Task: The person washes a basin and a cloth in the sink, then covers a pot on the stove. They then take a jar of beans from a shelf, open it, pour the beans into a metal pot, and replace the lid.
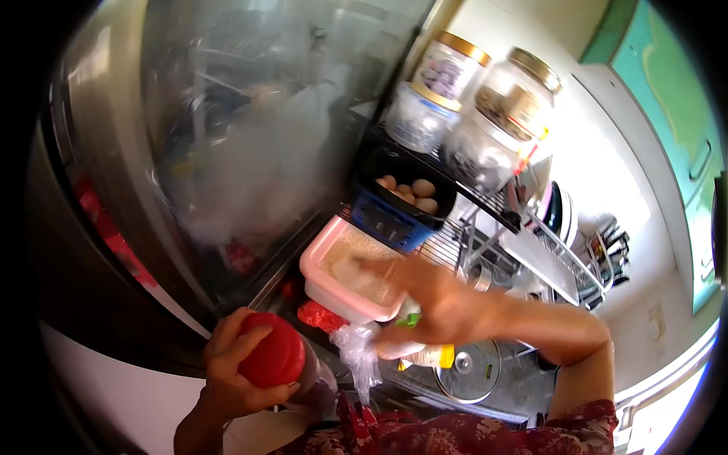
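My left hand [235,364] is wrapped round the red lid [271,350] of a clear jar [317,385], which leans at the lower left. Grainy, pale brown contents fill part of a pink tub [309,265] in front of me. Over the tub's near right corner is my right hand [428,303], smeared by motion, its fingers reaching towards the contents. A whitish shape [347,271] lies in the tub by those fingertips; I cannot tell whether the hand holds it. Below the tub are a crumpled clear plastic bag [358,353] and a red packet [320,315].
Behind the tub stands a dark blue bin [383,216] of eggs [423,188]. Jars [518,95] crowd the rack above it. A glass-fronted cabinet [250,136] rises on the left. To the right are a dish rack [565,254] and a round glass lid [469,371].
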Demonstrator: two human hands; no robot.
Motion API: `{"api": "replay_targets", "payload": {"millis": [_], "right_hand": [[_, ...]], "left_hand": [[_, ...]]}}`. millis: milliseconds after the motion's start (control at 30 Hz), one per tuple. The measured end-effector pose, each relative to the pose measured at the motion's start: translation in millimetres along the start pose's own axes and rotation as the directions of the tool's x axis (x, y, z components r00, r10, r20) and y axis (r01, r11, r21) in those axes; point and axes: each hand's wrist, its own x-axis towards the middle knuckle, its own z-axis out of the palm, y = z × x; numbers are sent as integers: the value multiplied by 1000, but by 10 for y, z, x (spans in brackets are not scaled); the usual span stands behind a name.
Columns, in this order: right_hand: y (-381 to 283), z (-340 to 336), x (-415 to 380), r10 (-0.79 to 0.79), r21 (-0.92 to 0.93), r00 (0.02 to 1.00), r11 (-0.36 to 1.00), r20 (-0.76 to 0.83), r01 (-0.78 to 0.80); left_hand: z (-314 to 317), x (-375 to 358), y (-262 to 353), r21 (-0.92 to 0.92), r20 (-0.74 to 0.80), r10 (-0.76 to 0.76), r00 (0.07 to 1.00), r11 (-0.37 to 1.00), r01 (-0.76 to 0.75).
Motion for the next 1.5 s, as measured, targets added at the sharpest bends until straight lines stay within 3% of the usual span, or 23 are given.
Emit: {"api": "replay_targets", "payload": {"millis": [33, 100, 300, 367, 400, 500, 533, 567, 633, 667, 700, 767, 833, 867, 900, 967, 1033, 1100, 1167, 1233, 1367, 1400, 1500], "right_hand": [[-40, 256, -168, 42, 57, 998, 997, 56, -45], [-103, 628, -454, 272, 187, 945, 934, 180, -304], [-364, 1024, -966, 332, 567, 936, 796, -119, -210], [-379, 1131, -1202, 450, 578, 857, 779, -250, -241], [-383, 1194, -1304, 429, 605, 824, 784, -371, -136], [-408, 1161, -1713, 499, 583, 705, 799, -504, -148], [-436, 1116, -1883, 577, 639, 671, 744, -467, -195], [-473, 1052, -2000, 619, 759, 646, 644, -445, -94], [-541, 999, -2361, 688, 739, 556, 649, -467, -181], [-576, 1002, -2526, 740, 809, 490, 577, -461, -110], [-583, 970, -2719, 741, 781, 460, 607, -490, -147], [-600, 935, -3157, 821, 883, 369, 469, -435, -1], [-487, 1055, -3615, 864, 907, 284, 373, -416, 195], [-505, 1049, -3812, 881, 903, 250, 335, -401, 268], [-527, 1042, -3984, 896, 891, 220, 300, -386, 341], [-570, 1060, -4301, 909, 870, 148, 312, -390, 382], [-625, 1060, -4502, 898, 848, 98, 364, -430, 384], [-681, 1088, -4647, 894, 841, 63, 391, -444, 374], [-744, 1107, -4759, 886, 835, 39, 421, -463, 355], [-806, 1141, -4832, 876, 804, -53, 463, -479, 373], [-865, 1239, -5022, 901, 822, 23, 384, -432, 420], [-866, 1259, -5100, 907, 851, 45, 375, -420, 368], [-825, 1135, -5317, 842, 816, 89, 483, -532, 317]], "left_hand": [[15, 53, 81, -8, -21, 29, 999, 1000, -29], [72, 163, 245, -22, -41, 84, 996, 996, -85], [538, 438, 835, 34, -113, 355, 928, 935, -354], [773, 432, 1027, 67, -63, 389, 919, 921, -385], [873, 422, 1150, 126, -36, 415, 909, 904, -408], [1225, 404, 1510, 78, 13, 412, 911, 908, -412], [1370, 394, 1607, 79, 30, 416, 909, 906, -417], [1507, 397, 1677, 62, 77, 417, 906, 905, -422], [1852, 403, 1872, 2, 114, 473, 874, 879, -476], [2021, 374, 1953, -42, 135, 475, 869, 879, -474], [2163, 359, 2030, -150, 230, 455, 860, 890, -431], [2461, 314, 2121, -469, 294, 330, 897, 867, -165], [2651, 244, 2200, -551, 346, 57, 936, 820, 155], [2825, 189, 2089, -626, 342, 29, 939, 753, 205], [2970, 50, 1994, -648, 437, -59, 898, 671, 360], [3362, -430, 1786, -640, 703, -81, 707, 361, 678], [3669, -866, 1992, -561, 819, 158, 552, 14, 828], [3957, -1201, 2078, -420, 839, 298, 456, -177, 890], [4090, -1204, 2365, -399, 826, 319, 464, -251, 882], [4198, -1191, 2502, -510, 796, 179, 578, -316, 800], [4257, -1163, 2675, -602, 771, 48, 634, -268, 752], [4282, -1182, 2658, -607, 765, 35, 643, -292, 739], [4170, -1099, 2663, -633, 760, -1, 649, -224, 741]]}}
